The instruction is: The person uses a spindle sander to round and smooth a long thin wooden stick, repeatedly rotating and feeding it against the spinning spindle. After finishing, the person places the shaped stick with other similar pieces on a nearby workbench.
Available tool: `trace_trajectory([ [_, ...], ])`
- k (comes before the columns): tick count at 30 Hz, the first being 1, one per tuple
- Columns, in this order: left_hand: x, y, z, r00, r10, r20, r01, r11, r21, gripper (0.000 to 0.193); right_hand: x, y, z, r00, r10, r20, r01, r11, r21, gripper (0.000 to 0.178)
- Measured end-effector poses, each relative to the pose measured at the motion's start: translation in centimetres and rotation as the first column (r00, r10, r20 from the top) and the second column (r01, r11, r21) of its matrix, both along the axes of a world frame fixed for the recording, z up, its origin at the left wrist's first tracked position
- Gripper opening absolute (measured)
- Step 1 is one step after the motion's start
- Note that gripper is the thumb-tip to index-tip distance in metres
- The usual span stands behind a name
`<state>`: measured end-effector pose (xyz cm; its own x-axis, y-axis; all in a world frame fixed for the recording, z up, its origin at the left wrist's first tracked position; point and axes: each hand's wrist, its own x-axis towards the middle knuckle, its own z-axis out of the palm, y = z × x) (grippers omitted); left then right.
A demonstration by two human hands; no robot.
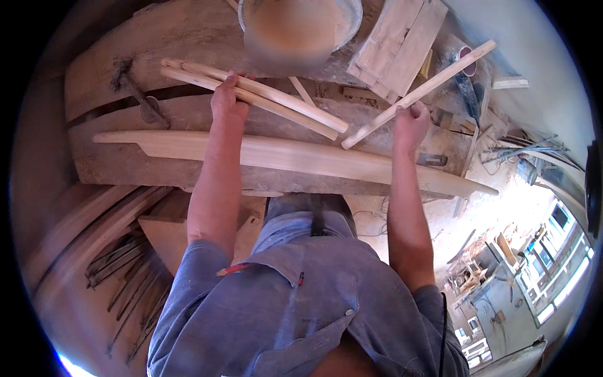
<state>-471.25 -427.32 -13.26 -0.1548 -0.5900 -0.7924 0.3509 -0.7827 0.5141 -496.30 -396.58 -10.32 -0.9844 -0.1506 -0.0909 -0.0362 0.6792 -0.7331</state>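
Observation:
My left hand [230, 100] is closed around a pair of pale wooden rods [286, 108], which lie side by side and slant down to the right over the workbench. In my right hand [411, 122] a third wooden rod [440, 76] is gripped near its middle, its far end pointing up to the right. The lower ends of the rods come close to each other between my hands. Below them, a long shaped wooden board [295, 157] with tapered ends stretches across the front of the bench, passing beneath my forearms.
The worn plank workbench [94, 94] has a dark gap along it. At the back stand a large round tub [352, 25] and stacked boards [402, 44]. A brush-like tool [135, 91] sits at left, a handsaw-like dark tool [466, 94] at right. Metal rods [132, 270] lie at lower left.

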Motion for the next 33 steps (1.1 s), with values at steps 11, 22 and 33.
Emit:
trace_trajectory([
  [11, -0.8, 1.2, 0.3, 0.992, -0.024, -0.120, 0.031, 0.998, 0.060, 0.030, 11.0, -3.5, 4.0, 0.781, 0.492, 0.383, -0.521, 0.853, -0.033, 0.026],
  [22, 1.4, 2.5, -0.6, 0.955, -0.048, 0.291, 0.111, 0.973, -0.203, 0.025, 12.6, 7.4, 7.4, 0.644, 0.354, 0.678, -0.207, 0.934, -0.291, 0.027],
  [33, 0.6, 16.4, 9.9, 0.827, -0.447, -0.343, 0.338, 0.880, -0.333, 0.032, 23.5, 32.2, 5.5, 0.735, 0.259, 0.626, 0.036, 0.908, -0.418, 0.028],
])
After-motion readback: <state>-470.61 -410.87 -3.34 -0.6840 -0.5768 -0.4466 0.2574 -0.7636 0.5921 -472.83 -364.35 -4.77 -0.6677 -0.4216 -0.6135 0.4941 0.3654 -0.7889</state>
